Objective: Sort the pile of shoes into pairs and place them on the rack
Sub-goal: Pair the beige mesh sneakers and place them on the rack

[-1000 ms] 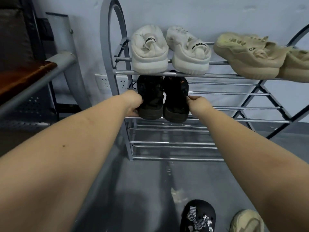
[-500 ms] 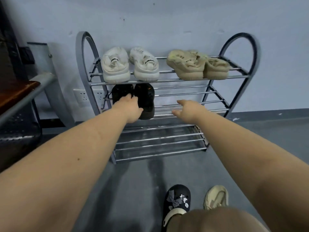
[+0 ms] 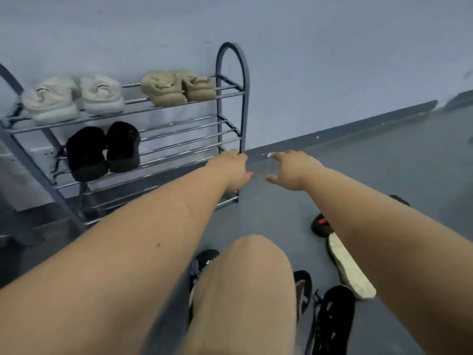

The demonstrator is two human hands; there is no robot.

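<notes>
Both my hands have come off the black pair and swung to the right, away from the middle shelf, and my view has turned with them toward the floor beside the rack. My left hand (image 3: 231, 172) hangs in front of the right end post of the rack (image 3: 232, 80), fingers loosely spread and holding nothing. My right hand (image 3: 294, 172) is just beside it over the grey floor (image 3: 371, 162), also empty, fingers relaxed and a little apart with the thumb pointing toward the left hand.

On the rack's top shelf the white pair (image 3: 74, 97) sits on the left and the beige pair (image 3: 178, 87) on the right, each pair side by side. The black pair (image 3: 102, 149) stands together on the middle shelf's left part.

On the floor near my raised knee (image 3: 252, 278) the unsorted shoes lie apart: a black shoe with a white bow (image 3: 201, 265) partly behind the knee, a dark sandal (image 3: 303, 290) just right of the knee, a black sneaker (image 3: 331, 321) with green marks, a shoe turned on its side showing a white sole (image 3: 349, 270), and a black shoe with a red spot (image 3: 321, 225) under my right forearm.
</notes>
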